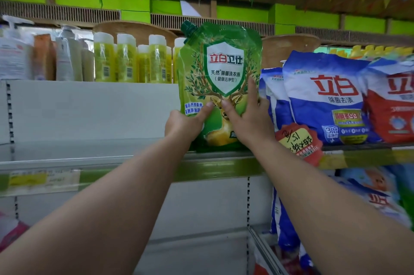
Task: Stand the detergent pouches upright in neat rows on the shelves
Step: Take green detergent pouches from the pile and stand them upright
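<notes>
The green detergent pouch (220, 86) stands upright on the front edge of the shelf (134, 160), its spout cap at the top left corner. The left hand (186, 124) holds its lower left edge: the thumb lies on the front face, the other fingers are hidden behind the pouch. The right hand (248, 117) presses flat on the lower right of the front, fingers spread, thumb pointing toward the left thumb. Just right of the right fingers stand blue and white detergent bags (322, 97). Above and left of the left fingers, on the upper shelf, stand yellow bottles (130, 59).
</notes>
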`<act>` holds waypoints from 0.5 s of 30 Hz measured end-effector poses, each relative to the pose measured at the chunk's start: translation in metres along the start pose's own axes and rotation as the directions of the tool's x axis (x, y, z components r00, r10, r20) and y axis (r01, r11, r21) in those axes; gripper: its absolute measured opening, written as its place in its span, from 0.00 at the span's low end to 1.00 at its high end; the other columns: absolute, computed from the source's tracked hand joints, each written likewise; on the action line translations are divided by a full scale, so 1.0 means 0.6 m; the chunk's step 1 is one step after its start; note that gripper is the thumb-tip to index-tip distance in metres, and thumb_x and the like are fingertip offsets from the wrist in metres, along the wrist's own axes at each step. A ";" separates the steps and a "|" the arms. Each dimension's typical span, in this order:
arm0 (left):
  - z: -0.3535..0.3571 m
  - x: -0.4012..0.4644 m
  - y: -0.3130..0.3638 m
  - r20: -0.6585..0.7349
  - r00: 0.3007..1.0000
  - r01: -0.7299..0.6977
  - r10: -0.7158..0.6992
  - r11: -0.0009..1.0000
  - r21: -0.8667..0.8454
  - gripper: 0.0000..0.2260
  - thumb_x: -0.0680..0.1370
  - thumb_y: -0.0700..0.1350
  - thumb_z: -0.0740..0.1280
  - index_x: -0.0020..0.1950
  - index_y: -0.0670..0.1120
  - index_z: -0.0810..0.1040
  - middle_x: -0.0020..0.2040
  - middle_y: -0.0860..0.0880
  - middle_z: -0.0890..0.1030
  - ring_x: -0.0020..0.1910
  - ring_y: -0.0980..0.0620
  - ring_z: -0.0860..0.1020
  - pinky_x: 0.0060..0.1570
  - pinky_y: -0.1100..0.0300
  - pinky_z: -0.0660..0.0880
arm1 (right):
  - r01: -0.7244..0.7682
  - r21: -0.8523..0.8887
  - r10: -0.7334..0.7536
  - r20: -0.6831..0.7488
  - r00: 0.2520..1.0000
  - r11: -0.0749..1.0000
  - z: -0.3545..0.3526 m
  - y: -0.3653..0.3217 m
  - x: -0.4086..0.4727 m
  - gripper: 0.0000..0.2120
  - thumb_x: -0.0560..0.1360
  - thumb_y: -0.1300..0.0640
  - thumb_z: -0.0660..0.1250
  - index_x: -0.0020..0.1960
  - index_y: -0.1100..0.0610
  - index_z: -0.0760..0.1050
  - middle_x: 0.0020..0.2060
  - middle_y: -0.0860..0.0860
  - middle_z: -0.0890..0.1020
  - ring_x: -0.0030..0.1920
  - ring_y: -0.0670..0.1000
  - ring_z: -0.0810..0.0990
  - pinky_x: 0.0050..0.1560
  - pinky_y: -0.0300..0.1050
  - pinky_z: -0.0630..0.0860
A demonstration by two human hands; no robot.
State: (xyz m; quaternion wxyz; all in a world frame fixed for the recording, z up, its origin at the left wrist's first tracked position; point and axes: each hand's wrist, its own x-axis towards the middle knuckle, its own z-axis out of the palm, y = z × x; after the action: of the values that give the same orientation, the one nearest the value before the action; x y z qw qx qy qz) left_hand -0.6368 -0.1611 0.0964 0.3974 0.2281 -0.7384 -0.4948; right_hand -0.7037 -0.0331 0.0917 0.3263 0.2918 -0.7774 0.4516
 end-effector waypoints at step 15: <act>0.013 -0.045 0.033 -0.077 0.996 -0.056 0.048 0.992 -0.113 0.31 0.73 0.61 0.66 0.68 0.45 0.62 0.61 0.45 0.72 0.56 0.43 0.74 0.55 0.48 0.75 | 0.241 -0.283 -0.329 -0.322 0.888 0.928 -0.003 -0.040 -0.016 0.20 0.72 0.51 0.69 0.59 0.61 0.74 0.55 0.61 0.74 0.55 0.62 0.74 0.52 0.55 0.70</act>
State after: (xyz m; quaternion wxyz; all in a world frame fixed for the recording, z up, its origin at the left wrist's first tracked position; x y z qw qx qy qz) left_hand -0.6260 -0.1289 0.1031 0.4499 0.2036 -0.6990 -0.5172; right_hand -0.6790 -0.0402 0.0971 0.5600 0.2740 -0.6996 0.3491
